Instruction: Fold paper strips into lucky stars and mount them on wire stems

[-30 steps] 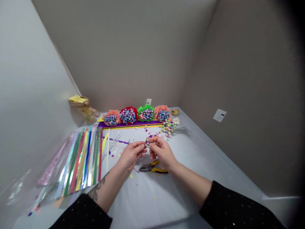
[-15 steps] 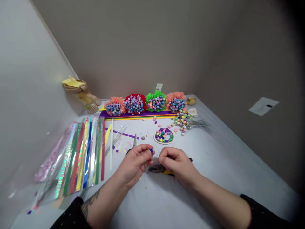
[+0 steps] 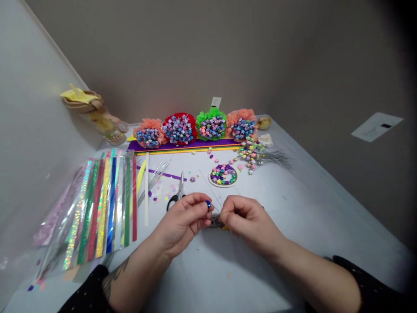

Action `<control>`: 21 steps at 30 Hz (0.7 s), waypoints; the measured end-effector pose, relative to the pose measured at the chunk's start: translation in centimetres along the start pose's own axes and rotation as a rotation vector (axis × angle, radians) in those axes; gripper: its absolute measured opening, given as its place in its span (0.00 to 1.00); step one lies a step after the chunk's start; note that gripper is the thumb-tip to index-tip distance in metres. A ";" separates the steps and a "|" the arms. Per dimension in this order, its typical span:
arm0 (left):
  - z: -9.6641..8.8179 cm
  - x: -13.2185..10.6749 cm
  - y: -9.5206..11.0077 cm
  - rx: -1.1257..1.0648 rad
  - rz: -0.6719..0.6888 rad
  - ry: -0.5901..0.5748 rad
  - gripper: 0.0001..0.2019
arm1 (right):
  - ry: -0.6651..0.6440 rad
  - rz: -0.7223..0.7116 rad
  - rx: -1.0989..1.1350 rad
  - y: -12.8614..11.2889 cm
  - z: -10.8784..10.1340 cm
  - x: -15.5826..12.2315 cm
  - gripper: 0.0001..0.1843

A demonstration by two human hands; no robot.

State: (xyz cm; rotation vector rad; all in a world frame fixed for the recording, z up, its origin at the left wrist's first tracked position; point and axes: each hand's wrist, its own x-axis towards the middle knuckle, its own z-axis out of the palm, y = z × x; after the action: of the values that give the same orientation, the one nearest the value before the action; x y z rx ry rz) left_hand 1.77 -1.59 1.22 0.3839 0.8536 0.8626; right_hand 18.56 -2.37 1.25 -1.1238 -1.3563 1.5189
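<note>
Between thumb and forefinger, my left hand (image 3: 187, 219) pinches a small shiny blue paper star (image 3: 208, 203). My right hand (image 3: 244, 219) is closed on a thin wire (image 3: 212, 189), which slants up and left from the fingertips. The two hands are close together but apart. Beneath them lie pliers (image 3: 215, 222), their yellow-trimmed handles mostly covered by my right hand. Scissors (image 3: 180, 191) with black handles rest just beyond my left hand. Past my right hand is a small round dish (image 3: 223, 184) of colourful paper stars.
Clear-bagged shiny paper strips (image 3: 97, 208) cover the left side. At the back, several ruffled paper flowers (image 3: 179, 129) filled with stars stand by purple paper sheets (image 3: 156, 145). Wired stars (image 3: 251, 152) lie back right, beside a white flower (image 3: 266, 139). A decorated glass jar (image 3: 115, 137) stands back left.
The view has shifted slightly. My hands have drawn a little nearer each other, and the blue star and the wire show more plainly. More of the scissors is visible.
</note>
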 end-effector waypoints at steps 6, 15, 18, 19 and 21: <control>-0.1 0.1 -0.2 -0.015 0.003 -0.020 0.12 | -0.012 -0.003 -0.004 -0.2 0.0 0.0 0.06; 0.1 0.2 -0.1 0.006 -0.009 -0.003 0.12 | -0.027 0.040 -0.028 -0.7 0.1 -0.1 0.06; 0.1 0.1 -0.2 0.021 -0.012 -0.003 0.13 | -0.028 0.061 -0.030 -0.7 0.1 -0.1 0.06; 0.1 0.1 -0.2 0.024 -0.013 -0.005 0.13 | -0.027 0.064 -0.029 -0.7 0.1 -0.1 0.07; 0.1 0.1 -0.3 0.024 -0.015 -0.007 0.13 | -0.027 0.064 -0.026 -0.7 0.2 -0.2 0.07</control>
State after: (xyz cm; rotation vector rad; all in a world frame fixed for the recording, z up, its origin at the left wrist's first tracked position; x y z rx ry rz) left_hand 2.00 -1.68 1.06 0.4009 0.8599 0.8372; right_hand 18.46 -2.49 2.01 -1.1763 -1.3738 1.5711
